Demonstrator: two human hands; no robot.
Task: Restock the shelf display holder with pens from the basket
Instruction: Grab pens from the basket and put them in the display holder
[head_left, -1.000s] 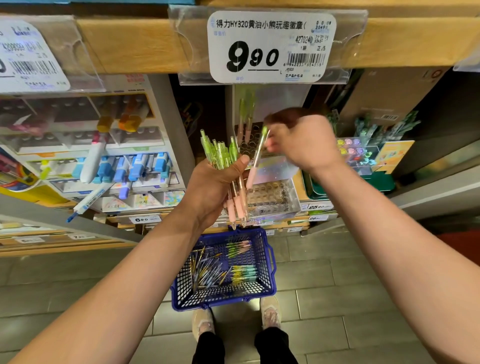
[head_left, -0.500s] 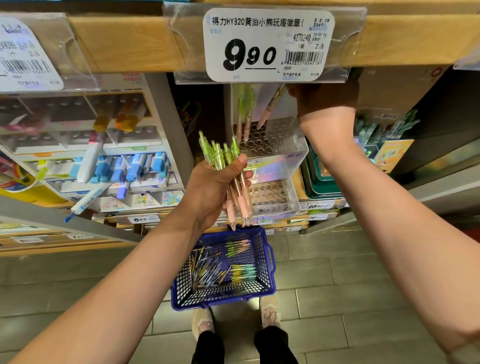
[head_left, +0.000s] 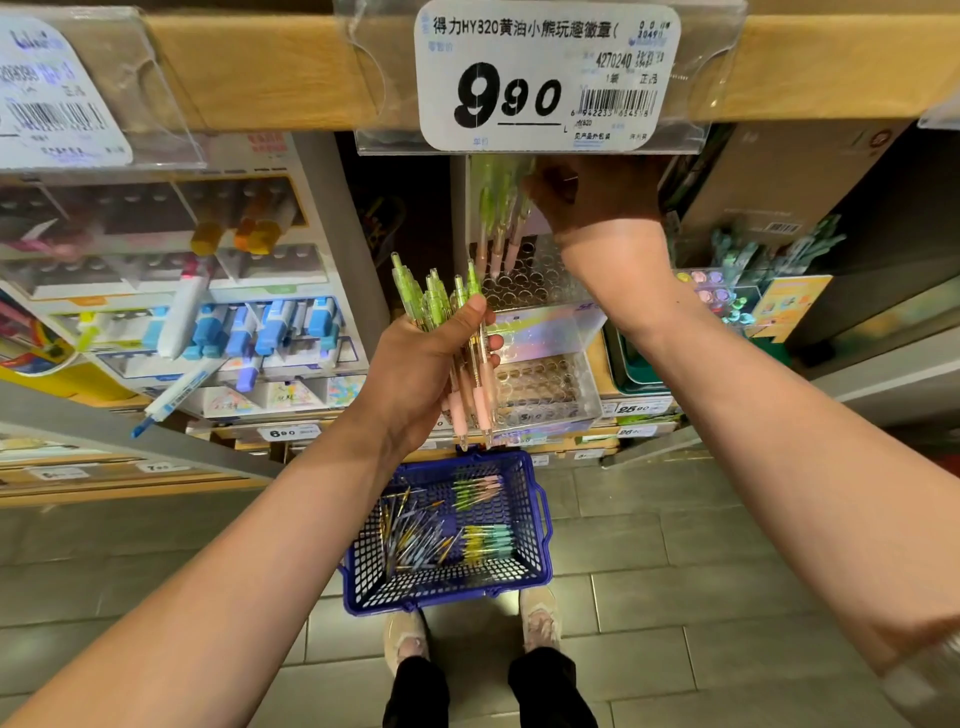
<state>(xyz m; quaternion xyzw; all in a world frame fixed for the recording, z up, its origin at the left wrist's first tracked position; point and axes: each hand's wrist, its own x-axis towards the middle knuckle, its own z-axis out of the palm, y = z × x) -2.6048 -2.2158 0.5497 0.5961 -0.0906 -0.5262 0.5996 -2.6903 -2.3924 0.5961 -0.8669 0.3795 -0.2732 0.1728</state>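
Left hand (head_left: 421, 379) clasps a pen bundle (head_left: 441, 306) upright, tips down, just before the holder (head_left: 550, 332), whose free holes lie nearer the right hand (head_left: 587, 200), fingers at a standing pen (head_left: 513, 244), pinch unclear

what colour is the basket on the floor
Blue. The basket shows best in the head view, the only one given.

Grey tiled floor (head_left: 675, 571): blue mesh basket (head_left: 540, 519) sits on it, person's shoes (head_left: 408, 634) at its near edge. Lower wooden shelf (head_left: 550, 444) carries clear display holder (head_left: 545, 332), marker rack (head_left: 322, 249) just left.
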